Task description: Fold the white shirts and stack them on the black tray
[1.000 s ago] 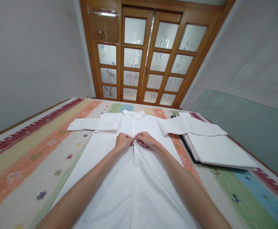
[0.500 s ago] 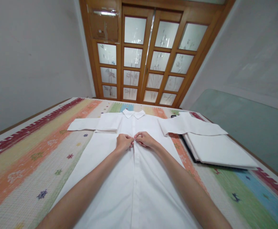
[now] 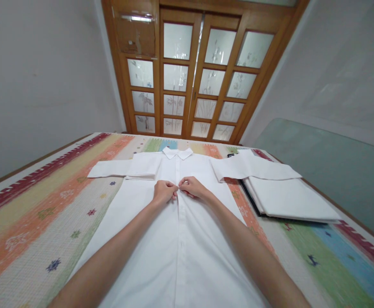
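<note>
A white shirt (image 3: 148, 252) lies front up before me, its collar (image 3: 177, 153) at the far end and its sleeves spread to both sides. Over the chest, my left hand (image 3: 165, 191) pinches the front placket from the left. My right hand (image 3: 191, 187) pinches the same strip from the right, its fingertips almost meeting the left ones. The cloth between them is slightly raised, with folds running down from it. Any button there is hidden by my fingers. Below my hands the placket (image 3: 181, 244) runs straight toward me.
A folded white cloth (image 3: 292, 200) on a dark flat base lies to the right, partly under the right sleeve (image 3: 254, 166). A striped, patterned cloth (image 3: 90, 231) covers the table. Beyond stand wooden doors with glass panes (image 3: 190, 77). A pale green panel (image 3: 322, 167) leans at the right wall.
The view has shifted slightly, so everything sits a little further left. Both hands keep their pinch at the same spot on the placket, with only tiny finger movement.
</note>
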Tool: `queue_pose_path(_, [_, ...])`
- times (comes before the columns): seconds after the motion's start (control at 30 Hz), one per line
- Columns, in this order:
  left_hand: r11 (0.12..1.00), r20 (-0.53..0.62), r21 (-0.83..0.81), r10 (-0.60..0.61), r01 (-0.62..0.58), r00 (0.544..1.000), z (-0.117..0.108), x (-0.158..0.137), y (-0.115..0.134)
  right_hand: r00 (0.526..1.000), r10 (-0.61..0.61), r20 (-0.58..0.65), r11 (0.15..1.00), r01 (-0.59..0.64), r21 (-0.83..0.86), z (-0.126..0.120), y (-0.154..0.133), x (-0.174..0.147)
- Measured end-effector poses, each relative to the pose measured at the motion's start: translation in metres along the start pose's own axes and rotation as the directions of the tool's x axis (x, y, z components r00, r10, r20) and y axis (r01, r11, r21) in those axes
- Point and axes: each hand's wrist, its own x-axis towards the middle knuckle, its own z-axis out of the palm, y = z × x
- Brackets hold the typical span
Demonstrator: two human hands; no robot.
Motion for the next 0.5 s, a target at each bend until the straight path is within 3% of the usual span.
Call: queue_pose_path(0.5, [1.0,-0.003,0.016,0.022,-0.022,1.0,-0.006,-0.009,0.015,0.999,-0.005,0.052,0.988,-0.003,0.157,-0.002,0.007,0.004])
